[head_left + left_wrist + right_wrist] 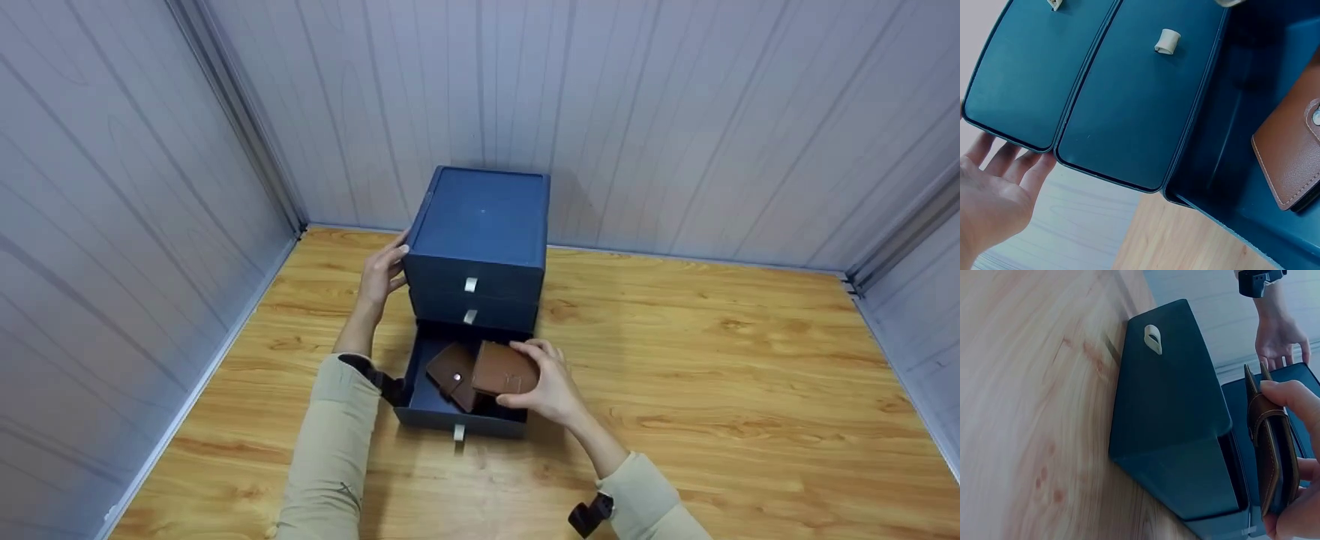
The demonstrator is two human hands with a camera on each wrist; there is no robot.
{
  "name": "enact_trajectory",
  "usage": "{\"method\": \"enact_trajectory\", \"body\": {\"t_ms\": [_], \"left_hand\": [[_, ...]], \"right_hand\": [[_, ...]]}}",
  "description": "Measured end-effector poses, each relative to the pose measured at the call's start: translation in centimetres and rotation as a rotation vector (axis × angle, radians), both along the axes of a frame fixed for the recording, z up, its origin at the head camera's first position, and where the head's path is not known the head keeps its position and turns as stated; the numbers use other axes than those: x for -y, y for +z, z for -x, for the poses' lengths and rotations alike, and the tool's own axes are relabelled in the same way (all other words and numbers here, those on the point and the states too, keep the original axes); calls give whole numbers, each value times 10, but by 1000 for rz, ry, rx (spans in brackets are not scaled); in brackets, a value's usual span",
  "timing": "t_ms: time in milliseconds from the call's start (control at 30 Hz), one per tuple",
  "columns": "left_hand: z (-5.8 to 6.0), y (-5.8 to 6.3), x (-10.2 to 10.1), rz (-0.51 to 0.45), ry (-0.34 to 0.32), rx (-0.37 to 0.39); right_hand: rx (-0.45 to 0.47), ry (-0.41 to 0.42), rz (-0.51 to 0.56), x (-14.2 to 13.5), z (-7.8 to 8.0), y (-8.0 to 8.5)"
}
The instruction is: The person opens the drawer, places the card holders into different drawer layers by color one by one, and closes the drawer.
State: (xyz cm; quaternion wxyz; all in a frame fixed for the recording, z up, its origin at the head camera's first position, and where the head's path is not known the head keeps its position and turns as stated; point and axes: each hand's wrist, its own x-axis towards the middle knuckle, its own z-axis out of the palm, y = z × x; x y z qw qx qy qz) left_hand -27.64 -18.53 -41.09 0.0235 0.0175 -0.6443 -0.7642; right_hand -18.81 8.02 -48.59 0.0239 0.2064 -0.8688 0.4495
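My right hand [551,386] pinches a brown leather wallet [504,367] between thumb and fingers, above the pulled-out bottom drawer [461,420] of a dark blue drawer cabinet [480,214]. In the right wrist view the held wallet [1269,450] is seen edge-on, with a strap round its side. A second brown wallet [455,375] with a snap-button strap lies in that drawer; the left wrist view shows part of this wallet [1292,146]. My left hand [381,274] rests its fairly straight fingers on the cabinet's left side, near the top.
The two upper drawers are closed, each with a pale tab handle [471,285]. Beneath the cabinet is a wood-grain tabletop [712,390]. Pale panelled walls [637,135] rise behind it and at both sides.
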Motion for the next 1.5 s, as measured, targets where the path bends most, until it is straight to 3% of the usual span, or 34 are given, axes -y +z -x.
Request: {"method": "enact_trajectory", "body": {"t_ms": [833,1200,1500], "left_hand": [[-1,0,0,8,9,-1],[0,0,0,12,11,7],[-1,1,0,7,5,6]], "right_hand": [[-56,-8,-63,48,15,-3],[-28,-12,-9,45,15,-11],[-9,40,66,38,10,-11]]}}
